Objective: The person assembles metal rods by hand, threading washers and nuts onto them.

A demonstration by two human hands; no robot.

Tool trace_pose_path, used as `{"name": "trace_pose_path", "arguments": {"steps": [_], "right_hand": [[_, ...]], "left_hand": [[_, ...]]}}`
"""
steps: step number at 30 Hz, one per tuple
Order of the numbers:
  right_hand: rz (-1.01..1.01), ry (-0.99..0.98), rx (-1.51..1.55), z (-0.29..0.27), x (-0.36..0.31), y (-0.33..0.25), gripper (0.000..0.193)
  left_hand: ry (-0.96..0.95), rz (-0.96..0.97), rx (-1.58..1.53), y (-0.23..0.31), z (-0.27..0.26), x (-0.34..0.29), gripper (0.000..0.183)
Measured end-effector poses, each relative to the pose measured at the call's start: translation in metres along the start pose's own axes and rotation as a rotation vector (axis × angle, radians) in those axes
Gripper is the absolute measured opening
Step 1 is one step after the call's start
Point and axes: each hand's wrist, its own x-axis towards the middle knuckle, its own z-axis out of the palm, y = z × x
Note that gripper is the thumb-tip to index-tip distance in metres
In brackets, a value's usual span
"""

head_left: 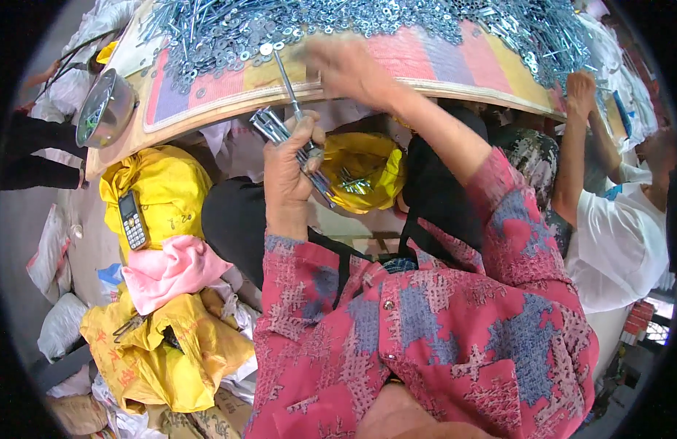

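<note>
My left hand (293, 157) is closed round a bundle of long silvery bolts (269, 126), held below the table's front edge. One longer bolt (286, 79) slants up out of the fingers, and a flat washer (266, 49) shows by its tip; I cannot tell whether they touch. My right hand (345, 69), smeared by motion, is over the near edge of the striped cloth, right of that bolt. A large heap of washers and bolts (294, 22) covers the far part of the table. Below my left hand an open yellow bag (364, 150) holds several bolts (355, 183).
A metal bowl (108, 110) stands at the table's left corner. On a yellow bundle (166, 179) lies a keypad phone (133, 219), with a pink cloth (174, 271) and scissors (130, 328) nearer. A co-worker in a white shirt (620, 249) sits at right; another person's dark sleeve (38, 161) is at left.
</note>
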Motion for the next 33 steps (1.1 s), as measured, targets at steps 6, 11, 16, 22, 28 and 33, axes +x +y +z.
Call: {"name": "trace_pose_path", "arguments": {"steps": [6, 11, 16, 22, 28, 33], "right_hand": [[0.299, 0.219, -0.531, 0.020, 0.045, 0.061, 0.020], [0.366, 0.299, -0.230, 0.006, 0.030, 0.065, 0.019], [0.582, 0.419, 0.388, -0.015, -0.007, 0.018, 0.028], [0.722, 0.444, 0.587, -0.032, -0.035, 0.006, 0.023], [0.434, 0.457, 0.347, -0.053, -0.073, 0.003, 0.020], [0.100, 0.312, 0.184, -0.045, -0.115, -0.022, 0.020]], "left_hand": [[-0.012, 0.034, 0.100, -0.010, 0.014, 0.003, 0.023], [-0.021, 0.008, 0.122, -0.004, 0.017, -0.001, 0.025], [-0.089, -0.077, 0.289, -0.011, 0.027, 0.003, 0.027], [-0.171, -0.136, 0.320, -0.026, 0.040, 0.002, 0.031], [-0.281, -0.285, 0.101, -0.044, 0.055, 0.006, 0.027], [-0.080, -0.177, 0.239, -0.057, 0.044, 0.016, 0.020]]}}
